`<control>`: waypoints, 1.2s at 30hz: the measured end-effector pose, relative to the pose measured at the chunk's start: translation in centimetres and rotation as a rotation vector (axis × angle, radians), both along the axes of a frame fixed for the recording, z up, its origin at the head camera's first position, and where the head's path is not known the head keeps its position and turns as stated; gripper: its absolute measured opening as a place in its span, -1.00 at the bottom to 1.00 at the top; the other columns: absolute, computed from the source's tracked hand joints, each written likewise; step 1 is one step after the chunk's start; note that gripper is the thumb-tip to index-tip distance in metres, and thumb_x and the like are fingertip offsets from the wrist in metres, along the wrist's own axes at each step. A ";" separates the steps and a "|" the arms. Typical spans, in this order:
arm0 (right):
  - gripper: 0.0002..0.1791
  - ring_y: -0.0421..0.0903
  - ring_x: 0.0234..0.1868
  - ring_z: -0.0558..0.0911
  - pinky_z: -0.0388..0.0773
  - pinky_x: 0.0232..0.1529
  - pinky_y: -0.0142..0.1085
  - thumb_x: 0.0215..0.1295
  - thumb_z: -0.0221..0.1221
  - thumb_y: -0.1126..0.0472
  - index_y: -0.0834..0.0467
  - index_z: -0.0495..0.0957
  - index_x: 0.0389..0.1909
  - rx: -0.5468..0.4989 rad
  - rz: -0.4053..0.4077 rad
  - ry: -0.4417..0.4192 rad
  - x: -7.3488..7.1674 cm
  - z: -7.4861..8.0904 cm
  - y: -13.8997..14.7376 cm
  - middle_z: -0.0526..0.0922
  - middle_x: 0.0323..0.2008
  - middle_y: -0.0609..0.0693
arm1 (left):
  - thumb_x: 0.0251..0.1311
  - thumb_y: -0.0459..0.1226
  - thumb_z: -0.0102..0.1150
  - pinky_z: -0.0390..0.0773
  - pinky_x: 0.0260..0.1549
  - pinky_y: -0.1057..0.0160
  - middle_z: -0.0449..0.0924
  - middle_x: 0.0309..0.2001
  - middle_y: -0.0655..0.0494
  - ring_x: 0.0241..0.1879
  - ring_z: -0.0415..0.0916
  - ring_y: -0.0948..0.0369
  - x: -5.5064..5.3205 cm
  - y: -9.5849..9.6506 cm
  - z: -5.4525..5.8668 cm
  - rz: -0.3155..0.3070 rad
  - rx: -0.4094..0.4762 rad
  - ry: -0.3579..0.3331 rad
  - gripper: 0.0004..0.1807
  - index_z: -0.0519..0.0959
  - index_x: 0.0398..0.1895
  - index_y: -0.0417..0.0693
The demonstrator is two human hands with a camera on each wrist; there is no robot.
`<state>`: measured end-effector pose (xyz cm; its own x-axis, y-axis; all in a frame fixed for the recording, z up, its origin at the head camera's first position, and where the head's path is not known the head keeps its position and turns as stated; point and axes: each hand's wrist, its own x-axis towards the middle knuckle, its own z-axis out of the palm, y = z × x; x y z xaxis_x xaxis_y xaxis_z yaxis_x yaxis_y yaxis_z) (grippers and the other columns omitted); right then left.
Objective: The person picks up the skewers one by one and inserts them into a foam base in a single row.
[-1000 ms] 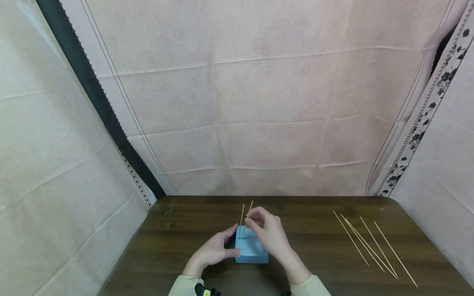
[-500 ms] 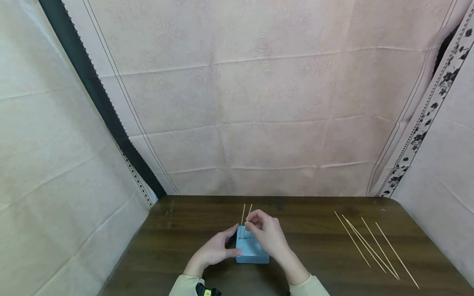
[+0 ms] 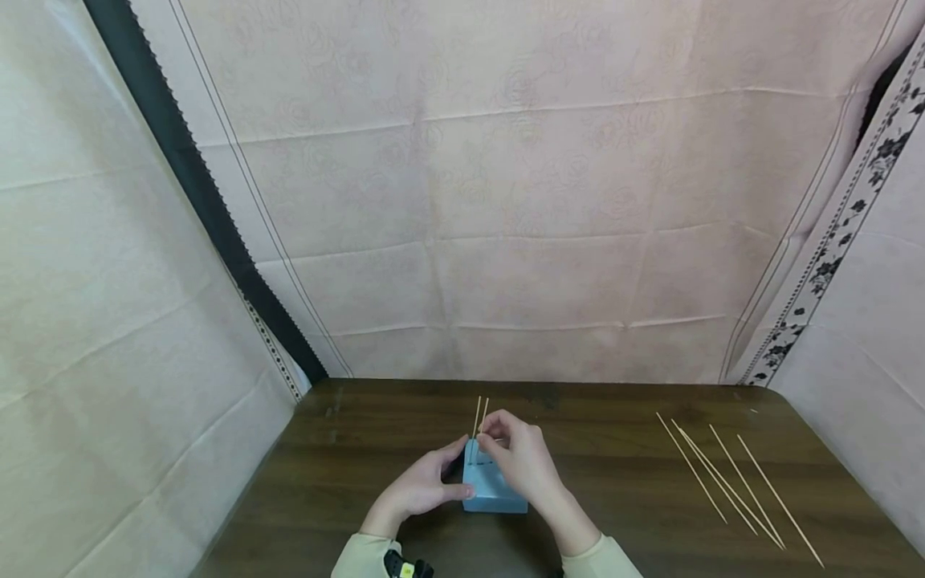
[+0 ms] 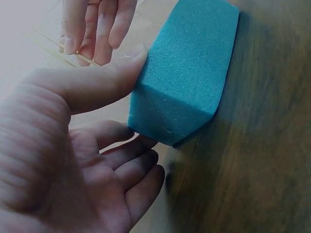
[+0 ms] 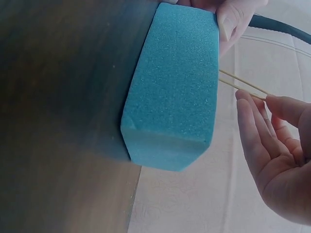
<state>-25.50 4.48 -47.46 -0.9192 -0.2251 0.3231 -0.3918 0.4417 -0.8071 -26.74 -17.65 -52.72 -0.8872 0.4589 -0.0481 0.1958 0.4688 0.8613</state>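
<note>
A: Ok so here's what you're wearing: pale cream left sleeve, matching right sleeve, both with a faint greenish tint. Looks like plain fabric from what shows, and both end up around your wrists.

B: Yep, and you've got a chunky black gadget beside that left sleeve, kinda lumpy outline, with a small yellow-green patch on it. Any marking there is too tiny to read.

A: There's a dark sliver next to your right sleeve too, mostly cut off, so can't tell what it is.

B: Your left thumbnail looks short btw.
</note>
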 end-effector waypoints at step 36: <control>-0.76 -0.15 -0.15 0.81 0.78 -0.05 -0.09 0.49 0.35 0.24 0.14 0.67 0.10 -0.038 0.039 -0.010 -0.3 -0.1 0.4 0.81 -0.16 -0.10 | 0.32 -0.08 0.50 0.16 0.53 -0.28 0.15 0.66 -0.13 0.63 0.10 -0.12 -0.1 -0.1 -0.1 -0.011 0.014 -0.004 0.04 0.12 0.69 -0.25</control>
<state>-25.77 4.86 -47.52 -0.9130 -0.2490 0.3232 -0.4005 0.3952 -0.8267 -26.85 -17.71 -52.82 -0.8819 0.4693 -0.0452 0.1973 0.4544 0.8687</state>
